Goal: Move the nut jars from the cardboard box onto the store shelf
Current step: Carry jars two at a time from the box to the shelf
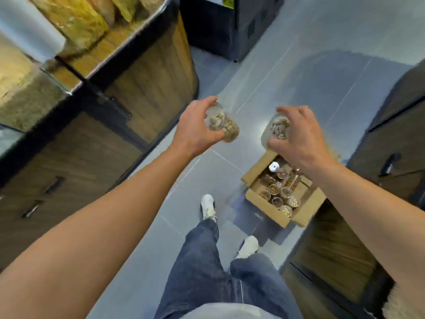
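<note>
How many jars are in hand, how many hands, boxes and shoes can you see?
Jars in hand: 2, one in the left hand at, one in the right hand at
Hands: 2
Boxes: 1
Shoes: 2
Total: 7
More jars sit in the box, too blurred to count.

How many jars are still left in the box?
Nothing visibly shelved yet. In hand: the left hand and right hand each hold a nut jar. Left: about ten jars still in the cardboard box on the floor.
</note>
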`<action>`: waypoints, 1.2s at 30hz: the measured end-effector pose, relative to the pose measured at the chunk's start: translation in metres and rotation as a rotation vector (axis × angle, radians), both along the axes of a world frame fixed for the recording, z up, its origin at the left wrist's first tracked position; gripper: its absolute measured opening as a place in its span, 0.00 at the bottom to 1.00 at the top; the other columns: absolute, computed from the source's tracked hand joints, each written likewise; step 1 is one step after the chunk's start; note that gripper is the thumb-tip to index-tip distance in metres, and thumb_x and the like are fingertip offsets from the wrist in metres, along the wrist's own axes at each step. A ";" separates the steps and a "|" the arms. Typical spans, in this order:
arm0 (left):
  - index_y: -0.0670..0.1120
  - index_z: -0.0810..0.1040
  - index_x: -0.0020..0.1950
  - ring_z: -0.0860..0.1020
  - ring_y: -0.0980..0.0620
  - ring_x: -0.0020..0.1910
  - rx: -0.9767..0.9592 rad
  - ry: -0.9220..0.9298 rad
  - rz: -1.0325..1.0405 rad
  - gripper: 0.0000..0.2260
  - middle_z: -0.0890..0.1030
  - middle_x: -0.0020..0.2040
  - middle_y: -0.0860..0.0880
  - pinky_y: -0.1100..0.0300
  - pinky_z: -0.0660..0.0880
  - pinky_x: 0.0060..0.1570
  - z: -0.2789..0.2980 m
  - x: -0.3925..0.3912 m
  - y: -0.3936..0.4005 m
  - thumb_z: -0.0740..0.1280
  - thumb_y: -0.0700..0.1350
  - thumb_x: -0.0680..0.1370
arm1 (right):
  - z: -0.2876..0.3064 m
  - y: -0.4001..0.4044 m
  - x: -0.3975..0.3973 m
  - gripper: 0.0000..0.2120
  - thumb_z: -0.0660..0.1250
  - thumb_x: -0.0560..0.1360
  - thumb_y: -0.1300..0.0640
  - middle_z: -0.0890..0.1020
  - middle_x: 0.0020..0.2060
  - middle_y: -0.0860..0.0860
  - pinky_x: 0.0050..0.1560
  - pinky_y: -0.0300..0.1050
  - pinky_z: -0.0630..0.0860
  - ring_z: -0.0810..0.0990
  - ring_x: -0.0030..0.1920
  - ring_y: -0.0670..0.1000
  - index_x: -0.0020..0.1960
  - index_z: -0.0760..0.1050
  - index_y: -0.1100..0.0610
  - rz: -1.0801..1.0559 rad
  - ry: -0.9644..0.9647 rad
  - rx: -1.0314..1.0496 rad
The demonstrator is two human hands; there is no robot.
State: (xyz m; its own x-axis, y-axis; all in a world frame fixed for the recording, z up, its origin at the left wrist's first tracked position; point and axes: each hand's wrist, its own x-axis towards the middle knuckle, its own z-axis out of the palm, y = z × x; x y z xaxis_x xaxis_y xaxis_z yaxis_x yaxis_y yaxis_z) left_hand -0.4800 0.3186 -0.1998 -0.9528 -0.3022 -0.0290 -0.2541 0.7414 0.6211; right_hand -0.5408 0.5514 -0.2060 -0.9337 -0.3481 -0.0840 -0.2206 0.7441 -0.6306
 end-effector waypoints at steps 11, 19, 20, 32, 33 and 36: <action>0.52 0.72 0.70 0.72 0.57 0.55 0.015 0.148 0.502 0.30 0.75 0.59 0.53 0.65 0.66 0.53 0.077 0.207 -0.136 0.74 0.49 0.68 | 0.096 -0.196 0.101 0.29 0.72 0.69 0.51 0.74 0.59 0.50 0.53 0.38 0.64 0.72 0.59 0.51 0.69 0.69 0.51 0.451 0.149 -0.058; 0.52 0.72 0.71 0.73 0.56 0.58 0.000 0.244 0.712 0.30 0.75 0.60 0.53 0.61 0.70 0.57 0.116 0.351 -0.258 0.73 0.51 0.69 | 0.135 -0.359 0.203 0.30 0.72 0.69 0.49 0.75 0.61 0.51 0.57 0.42 0.68 0.74 0.60 0.51 0.70 0.70 0.51 0.683 0.229 -0.093; 0.52 0.72 0.71 0.72 0.57 0.58 -0.006 0.253 0.728 0.30 0.75 0.61 0.53 0.61 0.70 0.57 0.121 0.367 -0.272 0.73 0.51 0.69 | 0.140 -0.379 0.216 0.30 0.72 0.69 0.49 0.75 0.61 0.50 0.57 0.42 0.69 0.73 0.60 0.51 0.70 0.69 0.51 0.707 0.230 -0.103; 0.50 0.69 0.73 0.70 0.60 0.61 -0.073 0.277 0.887 0.31 0.74 0.66 0.55 0.70 0.62 0.54 0.164 0.486 -0.413 0.74 0.49 0.71 | 0.186 -0.564 0.295 0.31 0.72 0.70 0.49 0.75 0.64 0.53 0.61 0.44 0.66 0.72 0.64 0.54 0.71 0.69 0.55 0.940 0.294 -0.161; 0.51 0.69 0.72 0.70 0.60 0.61 -0.073 0.285 0.900 0.31 0.74 0.66 0.55 0.72 0.62 0.52 0.166 0.488 -0.425 0.74 0.49 0.71 | 0.188 -0.578 0.295 0.31 0.72 0.70 0.49 0.75 0.64 0.54 0.62 0.46 0.67 0.72 0.64 0.54 0.71 0.69 0.55 0.957 0.301 -0.162; 0.51 0.70 0.72 0.70 0.59 0.58 -0.091 0.304 0.937 0.31 0.73 0.64 0.56 0.69 0.64 0.52 0.173 0.485 -0.461 0.74 0.50 0.71 | 0.194 -0.621 0.287 0.31 0.71 0.70 0.49 0.75 0.64 0.54 0.63 0.48 0.69 0.73 0.64 0.54 0.70 0.69 0.55 0.977 0.328 -0.178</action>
State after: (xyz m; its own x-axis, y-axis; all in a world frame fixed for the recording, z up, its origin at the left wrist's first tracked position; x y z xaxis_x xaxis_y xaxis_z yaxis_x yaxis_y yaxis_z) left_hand 0.0048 -0.1423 -0.0264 -0.2905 -0.9267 0.2383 -0.6014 0.3705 0.7079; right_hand -0.2539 -0.0701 -0.0119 -0.2067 -0.9462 0.2491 -0.8561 0.0517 -0.5143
